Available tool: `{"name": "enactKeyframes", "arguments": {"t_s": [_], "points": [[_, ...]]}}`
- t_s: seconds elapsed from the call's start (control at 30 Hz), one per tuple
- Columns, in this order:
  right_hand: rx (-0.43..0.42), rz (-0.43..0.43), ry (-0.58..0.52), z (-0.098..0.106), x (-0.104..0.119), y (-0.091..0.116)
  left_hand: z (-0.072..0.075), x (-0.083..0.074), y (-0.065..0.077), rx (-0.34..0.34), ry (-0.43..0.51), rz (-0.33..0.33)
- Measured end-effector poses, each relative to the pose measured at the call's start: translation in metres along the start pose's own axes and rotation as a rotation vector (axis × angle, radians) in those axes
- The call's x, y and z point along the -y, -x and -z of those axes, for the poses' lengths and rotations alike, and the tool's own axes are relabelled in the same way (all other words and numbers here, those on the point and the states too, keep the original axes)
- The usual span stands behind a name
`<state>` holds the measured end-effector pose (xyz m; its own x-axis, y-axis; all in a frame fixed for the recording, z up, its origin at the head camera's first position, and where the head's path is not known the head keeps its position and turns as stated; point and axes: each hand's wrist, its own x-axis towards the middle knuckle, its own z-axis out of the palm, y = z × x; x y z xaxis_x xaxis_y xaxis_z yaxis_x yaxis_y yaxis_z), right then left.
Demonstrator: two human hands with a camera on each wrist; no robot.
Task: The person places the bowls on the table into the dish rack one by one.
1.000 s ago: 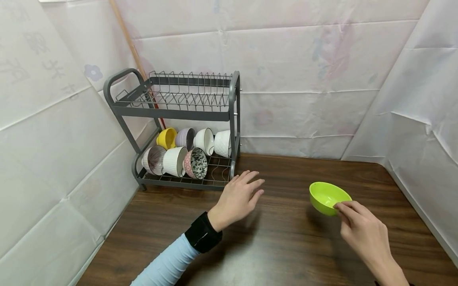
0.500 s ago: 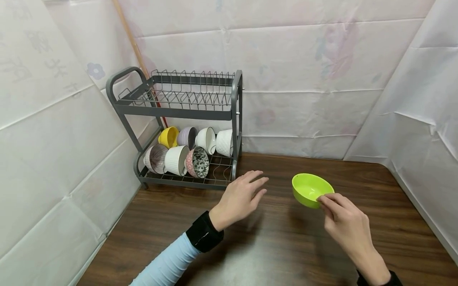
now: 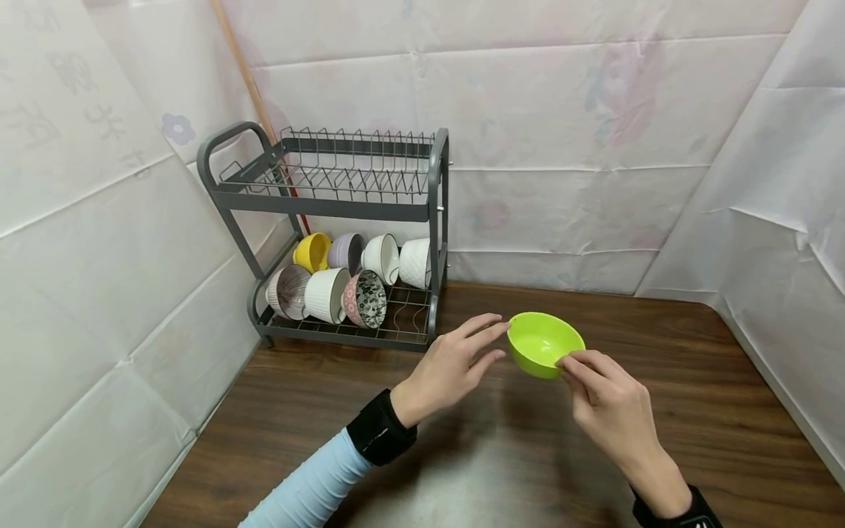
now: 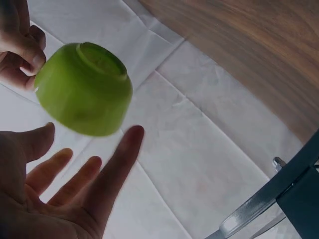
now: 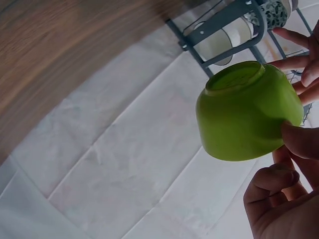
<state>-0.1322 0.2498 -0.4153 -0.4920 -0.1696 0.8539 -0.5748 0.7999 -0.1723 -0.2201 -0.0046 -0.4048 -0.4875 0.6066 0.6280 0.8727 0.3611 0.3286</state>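
A lime-green bowl [image 3: 543, 343] is held in the air above the table, its hollow facing up and toward the head camera. The right hand [image 3: 614, 407] pinches its near right rim between thumb and fingers. In the right wrist view the thumb [image 5: 301, 141] presses on the bowl's outer wall. To the bowl's left, the left hand [image 3: 452, 367] reaches out with fingers spread. Its fingertips come right up to the rim; whether they touch cannot be told. From the left wrist view, the bowl's underside [image 4: 102, 59] shows its foot ring, with the left palm turned toward it.
A grey two-tier dish rack [image 3: 323, 209] stands at the back left. Several bowls lie tilted on its lower tier, including a yellow bowl [image 3: 312, 251] and a pink patterned bowl [image 3: 365, 299]. The brown wooden table [image 3: 713, 381] is enclosed by pale sheeting [image 3: 561, 147].
The right hand has carried the green bowl leftward and slightly away, up to the left hand's fingertips. The left hand has barely shifted, its fingers staying spread.
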Motion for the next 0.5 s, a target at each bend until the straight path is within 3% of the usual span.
{"name": "enactKeyframes", "arguments": {"t_s": [0.5], "points": [[0.006, 0.03, -0.078, -0.009, 0.012, -0.003, 0.002, 0.007, 0.007, -0.009, 0.111, -0.044]]}}
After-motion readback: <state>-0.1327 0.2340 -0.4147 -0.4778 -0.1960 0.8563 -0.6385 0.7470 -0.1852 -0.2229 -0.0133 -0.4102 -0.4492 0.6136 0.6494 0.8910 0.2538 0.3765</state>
